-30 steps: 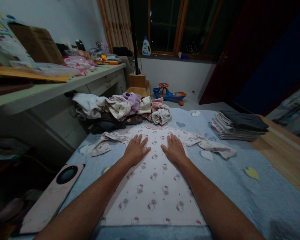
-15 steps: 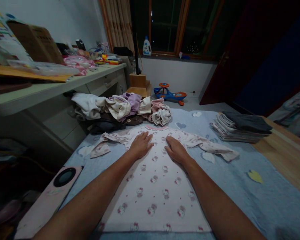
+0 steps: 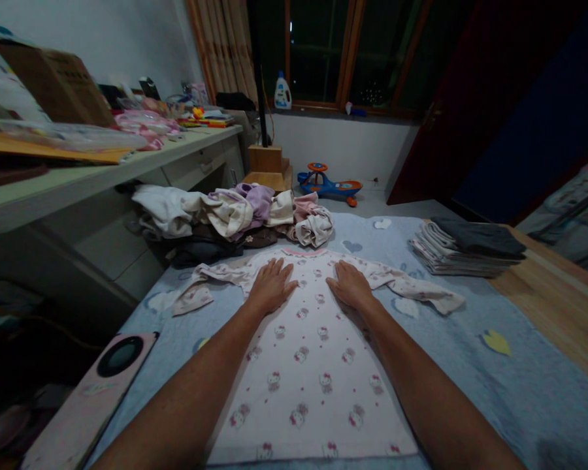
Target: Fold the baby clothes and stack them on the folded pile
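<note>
A white long-sleeved child's top (image 3: pixel 313 365) with small pink cat prints lies spread flat on the blue blanket (image 3: pixel 470 365), sleeves stretched out to both sides. My left hand (image 3: pixel 270 285) rests flat on its upper chest, fingers stretched out. Beside it, my right hand (image 3: pixel 350 284) lies flat on the same garment, fingers also extended, just below the pink neckline. Neither hand holds anything.
A heap of unfolded clothes (image 3: pixel 235 219) lies behind the top. A stack of folded clothes (image 3: pixel 468 251) sits at the right by bare wooden boards (image 3: pixel 558 300). A pink phone (image 3: pixel 85 398) lies at the blanket's left edge. A desk (image 3: pixel 102 170) runs along the left.
Both hands have slid a little up the top toward its neckline while staying flat. The view has shifted slightly.
</note>
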